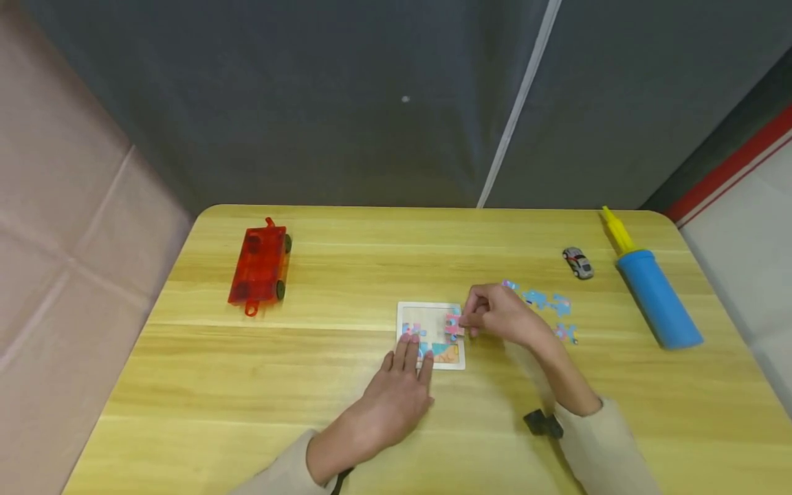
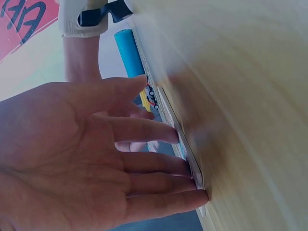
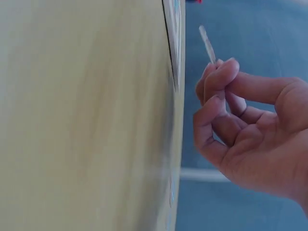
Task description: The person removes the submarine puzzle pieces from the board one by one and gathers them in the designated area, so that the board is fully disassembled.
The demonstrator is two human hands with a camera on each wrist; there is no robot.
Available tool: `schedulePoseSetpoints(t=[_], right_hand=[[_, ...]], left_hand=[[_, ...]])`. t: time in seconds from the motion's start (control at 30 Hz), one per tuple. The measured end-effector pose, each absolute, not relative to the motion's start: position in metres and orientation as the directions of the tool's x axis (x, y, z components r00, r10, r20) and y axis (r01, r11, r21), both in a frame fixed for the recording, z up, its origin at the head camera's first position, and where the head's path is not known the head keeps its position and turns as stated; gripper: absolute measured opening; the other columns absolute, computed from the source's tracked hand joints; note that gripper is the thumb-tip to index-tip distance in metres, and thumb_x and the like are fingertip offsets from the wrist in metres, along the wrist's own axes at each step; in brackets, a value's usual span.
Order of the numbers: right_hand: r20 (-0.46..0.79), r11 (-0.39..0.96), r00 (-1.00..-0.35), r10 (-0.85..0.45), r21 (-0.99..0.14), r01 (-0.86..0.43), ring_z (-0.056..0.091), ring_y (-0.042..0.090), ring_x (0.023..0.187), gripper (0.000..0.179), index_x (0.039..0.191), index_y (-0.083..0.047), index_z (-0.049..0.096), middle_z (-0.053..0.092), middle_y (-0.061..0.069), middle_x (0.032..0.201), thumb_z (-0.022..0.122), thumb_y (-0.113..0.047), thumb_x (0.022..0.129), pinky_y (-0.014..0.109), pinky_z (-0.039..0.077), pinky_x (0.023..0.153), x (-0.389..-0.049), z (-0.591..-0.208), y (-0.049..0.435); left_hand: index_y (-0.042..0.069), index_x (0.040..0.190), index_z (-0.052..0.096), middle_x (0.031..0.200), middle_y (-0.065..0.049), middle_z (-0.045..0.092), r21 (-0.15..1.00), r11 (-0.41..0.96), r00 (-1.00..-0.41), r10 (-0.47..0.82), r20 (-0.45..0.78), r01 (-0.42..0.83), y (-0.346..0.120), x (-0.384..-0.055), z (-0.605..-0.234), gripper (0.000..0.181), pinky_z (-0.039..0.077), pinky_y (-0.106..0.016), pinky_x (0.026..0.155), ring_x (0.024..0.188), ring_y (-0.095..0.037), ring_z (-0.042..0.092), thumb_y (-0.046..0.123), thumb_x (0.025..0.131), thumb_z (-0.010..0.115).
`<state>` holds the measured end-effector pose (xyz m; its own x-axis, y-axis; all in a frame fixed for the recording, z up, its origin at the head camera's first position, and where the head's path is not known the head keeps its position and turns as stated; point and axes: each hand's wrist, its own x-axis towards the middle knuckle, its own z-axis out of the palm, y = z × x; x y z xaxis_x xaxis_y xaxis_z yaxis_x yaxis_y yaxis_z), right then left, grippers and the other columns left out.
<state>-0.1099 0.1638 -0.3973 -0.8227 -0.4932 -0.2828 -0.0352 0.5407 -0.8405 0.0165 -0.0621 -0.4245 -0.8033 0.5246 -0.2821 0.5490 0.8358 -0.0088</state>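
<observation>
A square puzzle frame [image 1: 430, 304] with a pale border lies on the table, some pieces set along its lower and left parts. Straight fingers of my left hand [image 1: 399, 400] rest on its lower left edge; the left wrist view shows that palm [image 2: 91, 154] with the fingertips at the board. Between thumb and fingertips, my right hand [image 1: 504, 316] pinches a pink puzzle piece [image 1: 454, 326] over the right side of the frame. Edge-on in the right wrist view, the piece [image 3: 207, 44] stands off the table. Several loose puzzle pieces [image 1: 537, 298] lie right of that hand.
A red translucent toy cart [image 1: 260, 266] stands at the table's left. At the right are a small silver toy car [image 1: 578, 262] and a blue pump [image 1: 659, 298] with a yellow nozzle. A grey partition [image 1: 346, 110] rises behind the wooden table [image 1: 247, 392].
</observation>
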Motion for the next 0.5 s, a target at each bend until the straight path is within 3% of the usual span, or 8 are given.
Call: schedulePoseSetpoints(t=[0.1,0.33,0.5], right_hand=[[-0.289,0.558,-0.834,-0.47,-0.829,-0.028,0.069,0.025,0.07,0.01,0.094,0.0,0.067,0.071,0.008,0.077,0.073,-0.002,0.102,0.025,0.049,0.062,-0.106,-0.392,0.187],[-0.354,0.671,-0.847,-0.397,-0.741,-0.005,0.063,0.021,0.074,0.016,0.093,0.0,0.064,0.07,0.008,0.085,0.057,0.015,0.095,0.03,0.051,0.061,-0.098,-0.386,0.249],[-0.341,0.738,-0.872,-0.352,-0.674,-0.034,0.065,0.02,0.073,0.013,0.091,-0.001,0.064,0.071,0.005,0.082,0.066,0.004,0.102,0.028,0.051,0.062,-0.101,-0.391,0.275]], left_hand=[[0.001,0.164,0.047,0.169,-0.037,0.037,-0.031,0.827,-0.802,0.534,-0.267,0.561,-0.062,0.018,-0.424,0.071,0.05,-0.052,0.12,0.158,-0.051,0.04,0.047,0.112,0.061],[0.003,0.163,0.05,0.169,-0.035,0.04,-0.033,0.831,-0.802,0.524,-0.288,0.555,-0.059,0.02,-0.409,0.07,0.052,-0.049,0.119,0.158,-0.049,0.042,0.047,0.111,0.062],[0.004,0.164,0.05,0.169,-0.032,0.042,-0.061,0.833,-0.804,0.509,-0.308,0.55,-0.058,0.021,-0.393,0.07,0.053,-0.047,0.119,0.158,-0.046,0.044,0.049,0.111,0.062]])
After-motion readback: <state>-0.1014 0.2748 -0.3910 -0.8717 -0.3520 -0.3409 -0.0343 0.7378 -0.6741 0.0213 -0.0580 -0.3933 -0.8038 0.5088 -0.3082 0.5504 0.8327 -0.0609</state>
